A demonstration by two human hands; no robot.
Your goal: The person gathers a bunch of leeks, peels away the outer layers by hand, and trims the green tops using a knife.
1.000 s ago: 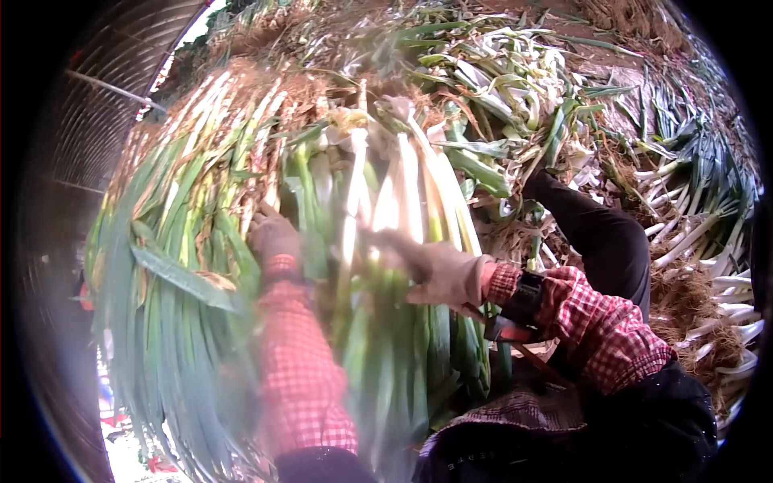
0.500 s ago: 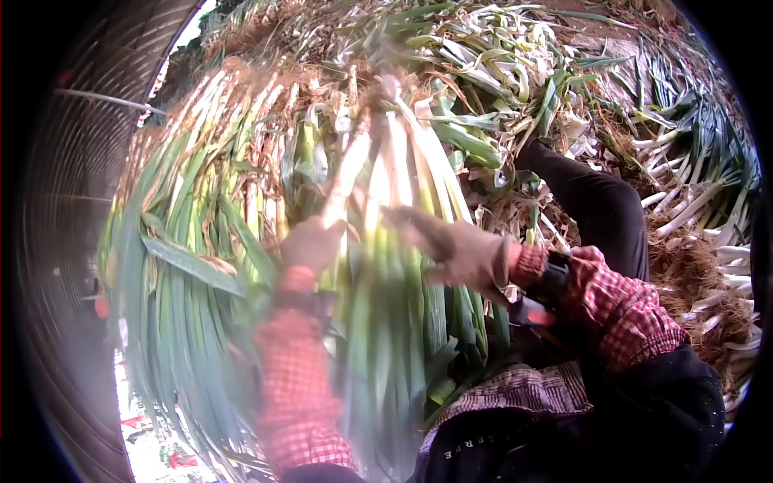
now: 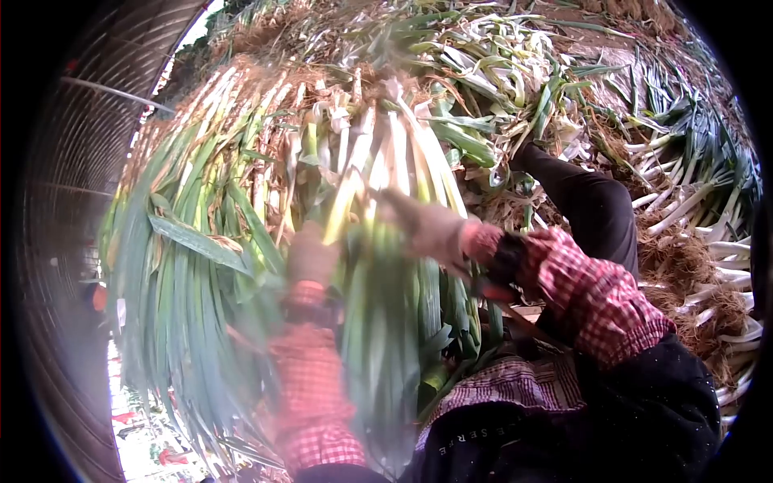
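My left hand [image 3: 312, 256], in a pale glove and blurred, is closed on a leek [image 3: 348, 193] whose white shank slants up and away from it. To its right, my gloved right hand [image 3: 431, 232] reaches leftward over a bundle of leeks [image 3: 394, 161]; its fingers are smeared by motion, and I cannot tell whether they grip anything. The bundle lies with white ends away from me and green leaves [image 3: 378, 338] toward my lap. Below my right wrist is a dark object with a red part [image 3: 498, 293].
A thick heap of untrimmed leeks [image 3: 193, 193] covers the left side. Stripped leaves [image 3: 491, 56] are piled at the back. Cleaned leeks [image 3: 684, 205] with brown roots [image 3: 672, 258] lie at right, beyond my bent leg [image 3: 592, 193]. A curved ribbed wall [image 3: 88, 161] stands far left.
My left hand has shifted slightly down toward me with the leek, whose shank now shows greener near the hand. My right hand has moved a little left and up.
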